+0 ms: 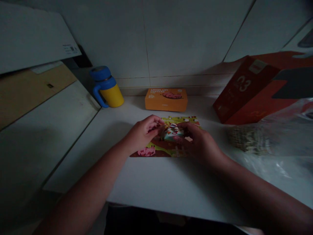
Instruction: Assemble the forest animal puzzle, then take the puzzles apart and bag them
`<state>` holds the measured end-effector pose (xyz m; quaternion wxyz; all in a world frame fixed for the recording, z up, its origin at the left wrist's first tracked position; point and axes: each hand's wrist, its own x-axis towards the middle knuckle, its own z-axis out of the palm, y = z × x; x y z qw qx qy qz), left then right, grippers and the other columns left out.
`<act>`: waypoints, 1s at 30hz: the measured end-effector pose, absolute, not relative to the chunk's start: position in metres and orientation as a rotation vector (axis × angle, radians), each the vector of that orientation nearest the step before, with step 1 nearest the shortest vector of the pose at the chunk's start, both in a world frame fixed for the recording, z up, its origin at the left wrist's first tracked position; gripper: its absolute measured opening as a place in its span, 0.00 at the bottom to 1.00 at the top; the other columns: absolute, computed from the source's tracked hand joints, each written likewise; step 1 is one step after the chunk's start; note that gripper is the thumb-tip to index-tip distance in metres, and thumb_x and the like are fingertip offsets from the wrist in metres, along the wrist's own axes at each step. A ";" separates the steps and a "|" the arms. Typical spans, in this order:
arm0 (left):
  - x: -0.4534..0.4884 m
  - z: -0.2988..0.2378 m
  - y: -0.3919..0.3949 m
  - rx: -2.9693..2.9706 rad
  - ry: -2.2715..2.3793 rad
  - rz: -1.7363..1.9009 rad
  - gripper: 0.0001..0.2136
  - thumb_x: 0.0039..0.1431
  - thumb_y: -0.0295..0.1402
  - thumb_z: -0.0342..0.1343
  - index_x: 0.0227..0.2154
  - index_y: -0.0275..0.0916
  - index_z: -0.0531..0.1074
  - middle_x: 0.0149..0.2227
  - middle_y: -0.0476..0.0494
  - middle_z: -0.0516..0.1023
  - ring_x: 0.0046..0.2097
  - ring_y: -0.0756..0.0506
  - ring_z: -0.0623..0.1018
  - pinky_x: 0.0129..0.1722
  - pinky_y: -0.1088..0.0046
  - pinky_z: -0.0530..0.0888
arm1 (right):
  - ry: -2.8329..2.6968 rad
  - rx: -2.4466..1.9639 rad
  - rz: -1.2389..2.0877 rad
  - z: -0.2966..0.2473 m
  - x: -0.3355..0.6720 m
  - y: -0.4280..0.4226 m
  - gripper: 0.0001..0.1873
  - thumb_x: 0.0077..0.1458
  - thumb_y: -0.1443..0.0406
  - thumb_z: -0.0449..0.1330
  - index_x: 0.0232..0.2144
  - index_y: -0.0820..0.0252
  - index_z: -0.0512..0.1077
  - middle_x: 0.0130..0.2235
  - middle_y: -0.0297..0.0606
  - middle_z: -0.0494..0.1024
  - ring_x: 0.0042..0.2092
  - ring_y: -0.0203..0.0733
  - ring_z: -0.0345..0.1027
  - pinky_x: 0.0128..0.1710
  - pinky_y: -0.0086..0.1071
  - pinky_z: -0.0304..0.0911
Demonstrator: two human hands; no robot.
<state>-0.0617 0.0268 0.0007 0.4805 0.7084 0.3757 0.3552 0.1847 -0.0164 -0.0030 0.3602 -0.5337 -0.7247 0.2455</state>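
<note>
A colourful printed picture sheet point(168, 151) with pink pigs and green and brown ground lies flat on the white counter. Just above its middle is a small bundle of bright, teal-sided pieces point(174, 133) that look like stacked puzzle pieces. My right hand point(204, 142) is closed around the bundle's right side, thumb near and fingers behind. At the left side, my left hand point(145, 129) has its thumb and fingers bent together against the bundle. Its fingertips are partly hidden, and dim light blurs the details.
Behind the sheet stands an orange puzzle box point(166, 103). A blue and yellow mug point(109, 88) is at the back left, beside stacked boards or boxes point(36, 85). On the right are a large red box point(242, 91) and a clear plastic bag point(288, 130) with greyish-green contents.
</note>
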 end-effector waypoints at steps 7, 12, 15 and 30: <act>-0.033 -0.011 0.015 1.533 0.808 0.930 0.17 0.66 0.20 0.47 0.53 0.44 0.65 0.60 0.38 0.77 0.59 0.43 0.79 0.54 0.63 0.78 | -1.796 -1.349 0.572 -0.011 0.184 -0.010 0.19 0.62 0.55 0.65 0.52 0.56 0.76 0.48 0.45 0.82 0.41 0.47 0.78 0.40 0.38 0.75; -0.031 -0.009 0.013 1.682 0.843 0.865 0.20 0.66 0.19 0.44 0.56 0.45 0.62 0.61 0.40 0.77 0.63 0.43 0.76 0.62 0.59 0.73 | -1.877 -1.365 0.571 -0.011 0.188 -0.009 0.17 0.63 0.57 0.66 0.52 0.56 0.77 0.46 0.43 0.82 0.41 0.46 0.78 0.42 0.38 0.74; -0.049 0.006 0.016 1.951 1.003 0.833 0.19 0.69 0.23 0.44 0.59 0.45 0.63 0.60 0.40 0.77 0.63 0.44 0.75 0.65 0.60 0.69 | -1.968 -1.387 0.500 -0.008 0.193 -0.007 0.16 0.63 0.58 0.66 0.51 0.56 0.78 0.46 0.43 0.82 0.43 0.48 0.79 0.47 0.41 0.74; -0.127 0.038 0.009 2.261 1.391 -0.306 0.19 0.44 0.35 0.73 0.39 0.40 0.75 0.44 0.44 0.77 0.44 0.40 0.76 0.42 0.68 0.70 | -2.298 -1.476 0.402 -0.014 0.189 -0.007 0.24 0.69 0.61 0.59 0.62 0.65 0.70 0.61 0.57 0.76 0.64 0.60 0.69 0.62 0.52 0.66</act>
